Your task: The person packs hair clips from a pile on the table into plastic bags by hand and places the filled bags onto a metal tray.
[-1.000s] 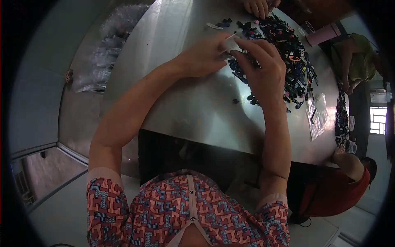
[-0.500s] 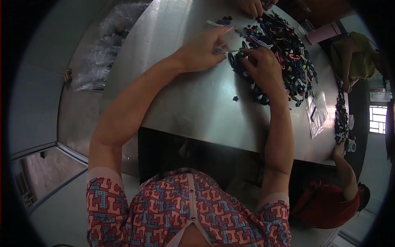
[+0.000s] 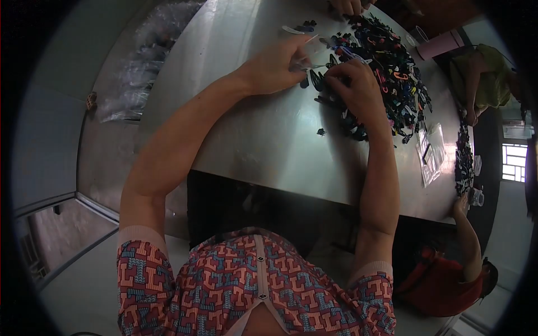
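Note:
My left hand (image 3: 277,70) pinches a small clear plastic bag (image 3: 316,53) above the metal table (image 3: 246,140). Close by on the right is my right hand (image 3: 358,87), its fingers curled together at the left edge of a heap of hair clips (image 3: 400,73). Whatever lies between those fingertips is hidden. The heap is mostly black, with some red, orange, white and purple clips mixed in. A few dark clips (image 3: 317,80) lie between my two hands.
Another person's hand (image 3: 348,7) reaches the heap's far side. Flat clear bags (image 3: 430,154) lie right of it. A pink cup (image 3: 440,46) stands beyond. A person in red (image 3: 443,285) works at a second row of clips (image 3: 464,159); another person wears olive (image 3: 493,75).
My right hand has drawn slightly away from the bag's mouth, and its fingers have closed further at the heap's edge. My left hand stays nearly in place with the bag.

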Available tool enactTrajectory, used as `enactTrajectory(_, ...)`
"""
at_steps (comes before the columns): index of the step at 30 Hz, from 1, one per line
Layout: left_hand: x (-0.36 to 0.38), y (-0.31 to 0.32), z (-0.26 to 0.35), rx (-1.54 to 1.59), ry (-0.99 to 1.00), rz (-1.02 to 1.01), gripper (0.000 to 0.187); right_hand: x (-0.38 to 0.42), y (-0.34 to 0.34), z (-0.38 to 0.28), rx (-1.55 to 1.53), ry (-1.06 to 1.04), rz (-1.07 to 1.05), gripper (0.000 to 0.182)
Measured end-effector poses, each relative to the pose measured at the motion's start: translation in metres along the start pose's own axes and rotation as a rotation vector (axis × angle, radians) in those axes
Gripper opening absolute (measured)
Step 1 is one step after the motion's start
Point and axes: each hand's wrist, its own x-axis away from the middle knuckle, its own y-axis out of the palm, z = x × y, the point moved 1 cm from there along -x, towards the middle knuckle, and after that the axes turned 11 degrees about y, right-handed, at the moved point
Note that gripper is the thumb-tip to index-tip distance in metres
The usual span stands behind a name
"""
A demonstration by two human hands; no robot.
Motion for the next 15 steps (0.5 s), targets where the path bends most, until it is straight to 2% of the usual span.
enactTrajectory(3, 0.0, 0.0, 0.001, -0.022, 0.018, -0.002, 0.06, -0.001, -0.002, 0.002, -0.055, -0.032, 0.026, 0.012)
enactTrajectory(5, 0.0, 0.0, 0.001, -0.017, 0.014, 0.006, 0.06, -0.003, -0.004, -0.003, -0.273, 0.168, -0.032, 0.014)
enactTrajectory(9, 0.0, -0.001, 0.0, -0.024, -0.021, -0.01, 0.06, -0.002, 0.0, -0.008, -0.331, 0.183, -0.036, 0.015)
enactTrajectory(11, 0.0, 0.0, -0.002, 0.034, 0.009, -0.002, 0.06, 0.0, 0.003, -0.01, -0.139, 0.027, -0.002, 0.016)
enactTrajectory(12, 0.0, 0.001, -0.004, 0.032, 0.011, -0.003, 0.06, 0.0, 0.003, -0.009, -0.139, 0.027, 0.001, 0.016)
enactTrajectory(14, 0.001, 0.001, 0.0, 0.005, 0.014, 0.003, 0.06, 0.0, 0.003, -0.01, 0.104, -0.137, 0.038, 0.017)
enactTrajectory(15, 0.001, 0.0, 0.001, 0.006, 0.014, 0.003, 0.06, 0.0, 0.002, -0.011, 0.104, -0.136, 0.037, 0.017)
